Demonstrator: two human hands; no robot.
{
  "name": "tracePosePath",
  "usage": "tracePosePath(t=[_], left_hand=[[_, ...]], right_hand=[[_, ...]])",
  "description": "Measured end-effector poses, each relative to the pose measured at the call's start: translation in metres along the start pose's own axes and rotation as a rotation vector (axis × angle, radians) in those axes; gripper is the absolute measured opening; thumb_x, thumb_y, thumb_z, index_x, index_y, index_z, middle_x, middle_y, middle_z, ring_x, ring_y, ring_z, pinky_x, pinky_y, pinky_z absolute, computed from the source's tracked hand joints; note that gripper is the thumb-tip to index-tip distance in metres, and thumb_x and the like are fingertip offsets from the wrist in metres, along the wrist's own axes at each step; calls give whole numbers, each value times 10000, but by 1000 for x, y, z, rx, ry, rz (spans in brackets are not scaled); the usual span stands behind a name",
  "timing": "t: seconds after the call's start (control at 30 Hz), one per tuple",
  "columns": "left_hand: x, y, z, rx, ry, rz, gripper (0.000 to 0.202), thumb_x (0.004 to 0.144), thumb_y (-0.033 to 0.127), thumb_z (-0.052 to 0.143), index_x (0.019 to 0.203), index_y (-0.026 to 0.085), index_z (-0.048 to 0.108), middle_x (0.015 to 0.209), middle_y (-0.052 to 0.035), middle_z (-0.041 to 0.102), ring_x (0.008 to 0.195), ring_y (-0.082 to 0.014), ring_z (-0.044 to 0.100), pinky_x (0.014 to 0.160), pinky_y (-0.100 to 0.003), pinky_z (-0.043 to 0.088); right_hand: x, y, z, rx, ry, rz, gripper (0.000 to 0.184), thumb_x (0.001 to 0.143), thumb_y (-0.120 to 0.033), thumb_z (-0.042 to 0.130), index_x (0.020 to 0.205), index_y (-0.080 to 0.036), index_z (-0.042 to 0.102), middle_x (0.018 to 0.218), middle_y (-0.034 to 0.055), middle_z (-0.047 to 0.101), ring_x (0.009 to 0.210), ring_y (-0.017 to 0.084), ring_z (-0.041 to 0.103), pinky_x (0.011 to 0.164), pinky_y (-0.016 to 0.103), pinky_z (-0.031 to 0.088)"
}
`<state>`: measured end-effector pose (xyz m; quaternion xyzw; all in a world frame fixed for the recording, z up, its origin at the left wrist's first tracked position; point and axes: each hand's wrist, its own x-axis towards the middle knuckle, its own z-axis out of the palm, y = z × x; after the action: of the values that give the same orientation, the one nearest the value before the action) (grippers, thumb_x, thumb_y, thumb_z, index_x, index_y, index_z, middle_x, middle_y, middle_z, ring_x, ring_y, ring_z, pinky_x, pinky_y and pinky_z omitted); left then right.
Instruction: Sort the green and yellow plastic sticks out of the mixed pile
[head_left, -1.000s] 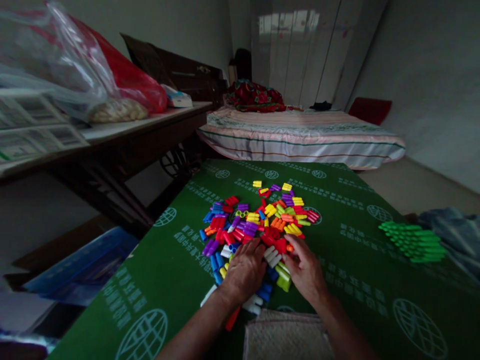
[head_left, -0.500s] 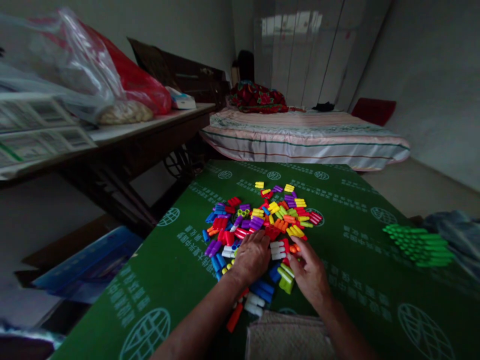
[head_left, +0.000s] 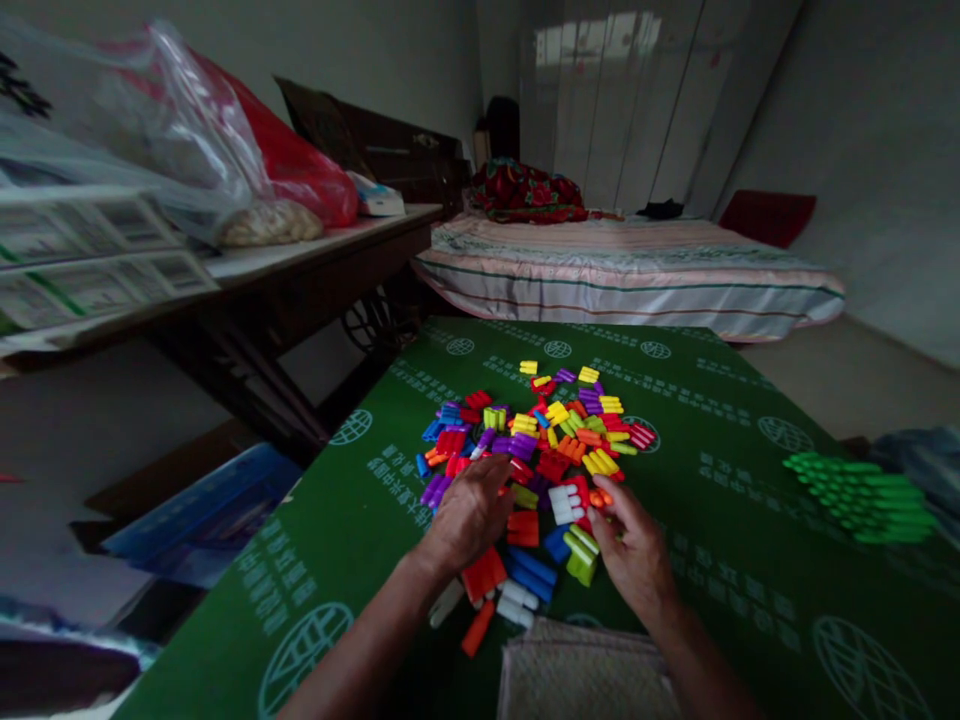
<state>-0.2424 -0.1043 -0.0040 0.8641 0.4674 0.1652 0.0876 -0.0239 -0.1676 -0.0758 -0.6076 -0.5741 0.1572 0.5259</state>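
A spread of small plastic pieces (head_left: 523,423), short ribbed tubes joined side by side in red, yellow, purple, blue, orange, green and white, lies before me. My left hand (head_left: 472,510) rests over the left part of them, palm down, fingers stretched and loosely together, fingertips partly hidden. Between the thumb and forefinger of my right hand (head_left: 634,545) is an orange plastic piece (head_left: 601,497). Beside its tips lie a white three-tube piece (head_left: 566,503) and a red piece. Nearer me are a yellow-green piece (head_left: 582,556), a blue one (head_left: 531,572) and a red-orange one (head_left: 484,573).
The pieces lie on a green printed table (head_left: 720,430). A folded cloth (head_left: 585,675) sits at its near edge, and bright green rods (head_left: 859,497) are stacked at the right. Left stands a desk (head_left: 330,255) with plastic bags; beyond is a bed (head_left: 630,265).
My left hand has drawn back leftward, uncovering red-orange and yellow-green pieces. The white piece near my right fingers has tilted. My right hand stays about the orange piece; the view has shifted slightly.
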Motion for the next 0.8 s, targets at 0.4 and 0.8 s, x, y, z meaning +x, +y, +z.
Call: tracePosePath(t=[0.4,0.8], left_hand=[[-20,-11,1,72,15,-64,313,879,263,482,1132,141,618,1352,-151,526,1294,-294,457,1082,-459,422],[4,18,9,65,-157,-101,235,803,194,558,1019,176,650,1389,-128,494,1354,-342,367,1119,-566,317]], right_hand=[[-1,1,-2,-96,-1,-125,354,873,-276,502,1195,-169,602,1126,122,684,932,201,686,785,300,578],[-3,3,-1,-136,6,-125,340,873,-293,499,1167,-165,613,1126,123,687,996,222,672,861,339,558]])
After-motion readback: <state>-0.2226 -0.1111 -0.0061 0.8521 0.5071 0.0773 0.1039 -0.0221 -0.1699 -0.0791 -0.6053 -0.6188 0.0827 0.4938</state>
